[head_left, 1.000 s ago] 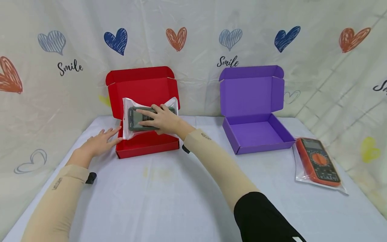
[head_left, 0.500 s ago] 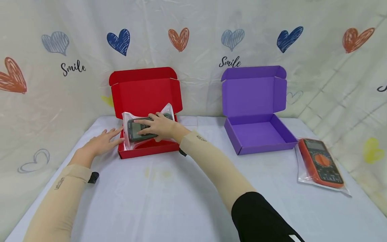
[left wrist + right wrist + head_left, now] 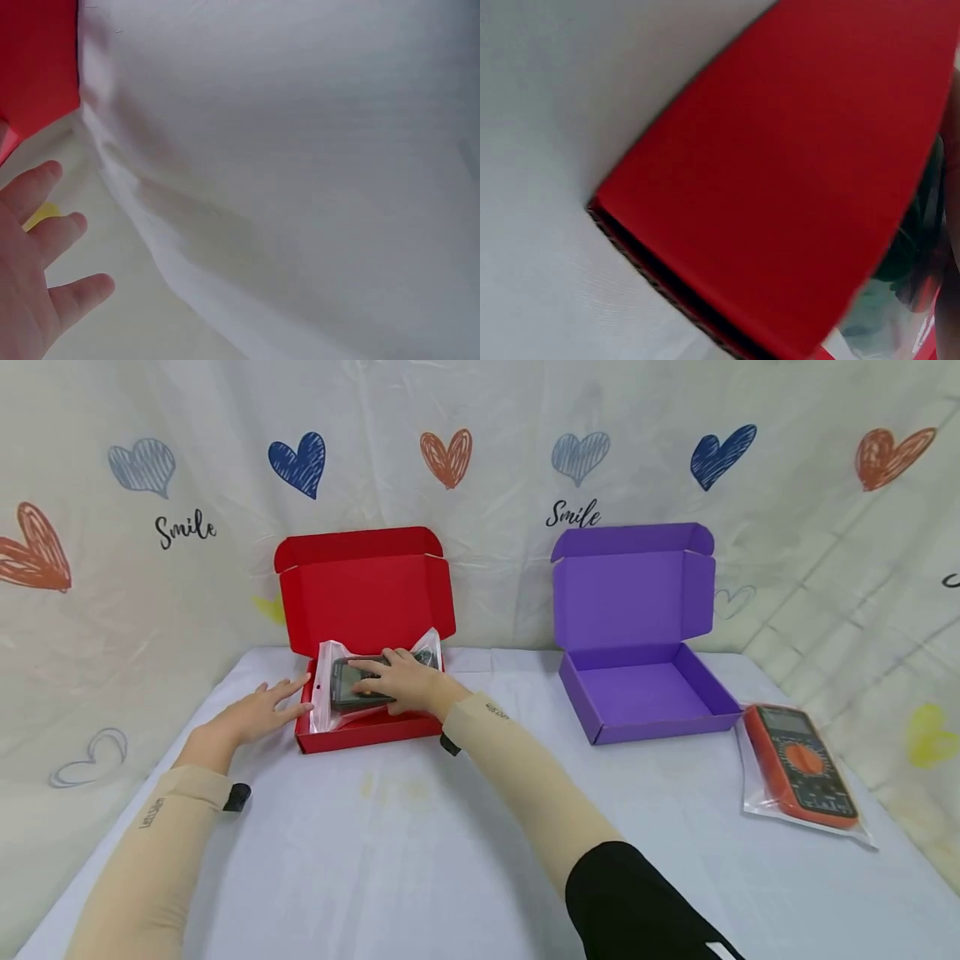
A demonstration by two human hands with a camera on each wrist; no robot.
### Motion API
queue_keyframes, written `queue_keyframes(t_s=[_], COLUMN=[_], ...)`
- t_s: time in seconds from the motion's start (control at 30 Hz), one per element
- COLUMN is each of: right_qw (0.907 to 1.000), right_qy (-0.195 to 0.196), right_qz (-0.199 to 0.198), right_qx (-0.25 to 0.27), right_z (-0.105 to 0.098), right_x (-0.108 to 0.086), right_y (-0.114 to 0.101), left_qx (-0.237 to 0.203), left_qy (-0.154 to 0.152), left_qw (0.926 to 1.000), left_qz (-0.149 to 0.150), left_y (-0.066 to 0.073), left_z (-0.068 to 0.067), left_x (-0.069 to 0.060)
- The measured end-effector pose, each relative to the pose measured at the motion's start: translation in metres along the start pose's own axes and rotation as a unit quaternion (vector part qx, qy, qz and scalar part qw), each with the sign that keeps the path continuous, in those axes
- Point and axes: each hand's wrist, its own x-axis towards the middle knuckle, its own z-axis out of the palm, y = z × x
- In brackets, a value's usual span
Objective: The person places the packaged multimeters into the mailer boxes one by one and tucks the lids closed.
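Note:
The red box (image 3: 372, 737) stands with its lid up, and a dark meter (image 3: 345, 685) in a clear bag lies in it, the bag's ends rising at both sides. From above, my right hand (image 3: 405, 683) grips the bagged meter, fingers spread over its face and thumb by the near edge. My left hand (image 3: 258, 714) has its fingers extended, the tips touching the red box's left side. In the left wrist view the left hand (image 3: 37, 262) shows spread fingers. The right wrist view shows the red box (image 3: 772, 165) close up, partly hiding the bagged meter.
A purple box (image 3: 660, 727) stands open with its lid up, right of the red one. By its right corner lies an orange meter (image 3: 806, 764) in a clear bag. Behind the white-covered table (image 3: 420, 860) hangs a heart-printed sheet (image 3: 502, 460).
My right hand has lowered the bagged dark meter from in front of the lid into the red box, then shifted it a little right. My left hand has stayed at the box's side.

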Motion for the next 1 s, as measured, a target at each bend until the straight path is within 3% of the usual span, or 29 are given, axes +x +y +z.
queue_keyframes(t_s=[0.27, 0.57, 1.0], right_qw=[0.9952, 0.9873, 0.9689], right_qy=[-0.012, -0.035, -0.049], right_qz=[0.02, 0.034, 0.045], right_qx=[0.095, 0.151, 0.238], right_z=[0.012, 0.015, 0.022], right_x=[0.0, 0.004, 0.003], right_y=[0.005, 0.007, 0.006], left_qx=[-0.013, -0.014, -0.016], left_qy=[0.003, 0.001, -0.008], left_qw=[0.9999, 0.9999, 0.9997], left_qz=[0.001, 0.001, -0.018], left_y=[0.004, 0.007, 0.004], left_z=[-0.002, -0.002, 0.002], left_x=[0.002, 0.003, 0.003])
